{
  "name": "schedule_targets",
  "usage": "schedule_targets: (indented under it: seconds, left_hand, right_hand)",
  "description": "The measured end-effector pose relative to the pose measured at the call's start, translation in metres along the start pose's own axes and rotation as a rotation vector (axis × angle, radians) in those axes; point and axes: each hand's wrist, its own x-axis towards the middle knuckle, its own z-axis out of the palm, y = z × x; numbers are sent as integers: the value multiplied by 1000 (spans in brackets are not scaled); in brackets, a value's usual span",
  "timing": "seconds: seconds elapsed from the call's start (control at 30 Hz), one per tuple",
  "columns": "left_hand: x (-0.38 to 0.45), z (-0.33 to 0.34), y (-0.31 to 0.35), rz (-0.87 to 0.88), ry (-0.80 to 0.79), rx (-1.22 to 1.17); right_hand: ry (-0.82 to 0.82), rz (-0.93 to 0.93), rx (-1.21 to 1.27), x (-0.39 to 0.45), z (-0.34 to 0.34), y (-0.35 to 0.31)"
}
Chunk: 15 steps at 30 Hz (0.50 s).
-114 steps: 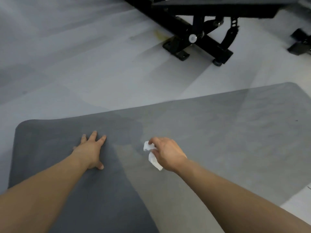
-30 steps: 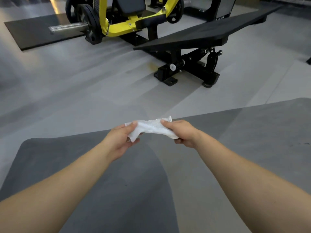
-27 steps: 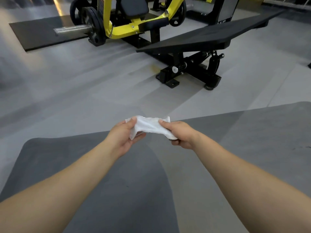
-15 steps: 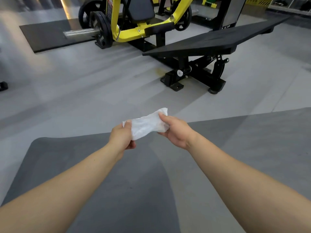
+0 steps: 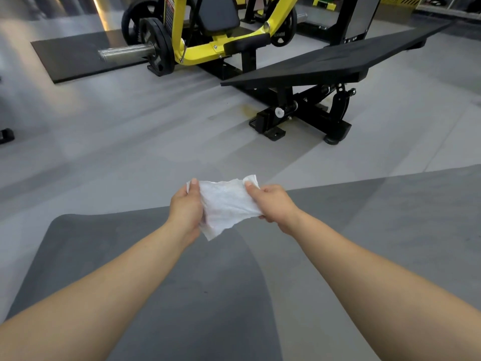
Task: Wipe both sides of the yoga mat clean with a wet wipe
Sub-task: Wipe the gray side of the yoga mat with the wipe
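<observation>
Grey floor; hands pinch crinkled white wipe above matte mat.

The mat runs off the right and bottom edges, and both forearms cover much of its near part. The left hand hides the wipe's left edge and the right hand its right edge, so only thumbs and knuckles show and the fingers behind cannot be seen. The yellow machine is cut by the top edge, and the bench tapers into a blurred far right corner.
</observation>
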Motion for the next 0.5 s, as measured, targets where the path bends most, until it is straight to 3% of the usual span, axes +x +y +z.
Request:
schedule_targets:
  seconds: [0.13,0.2,0.3,0.4,0.5]
  left_hand:
    - [-1,-1,-6,-7,-6,70]
    - [0,-2,-7,40,-23,131]
    - [1,-5,-13,40,-41,271]
    - [-2,-11,-13,73,-146,359]
    - [-3,-15,-3,101,-568,328]
  right_hand:
    - [-90,107,550,-4,-3,-11]
    - [-91,139,654,-5,0,-13]
    - [-6,149,439,-2,8,-15]
    - [-105,80,265,-3,6,-19]
    - [-275,63,159,-9,2,-26]
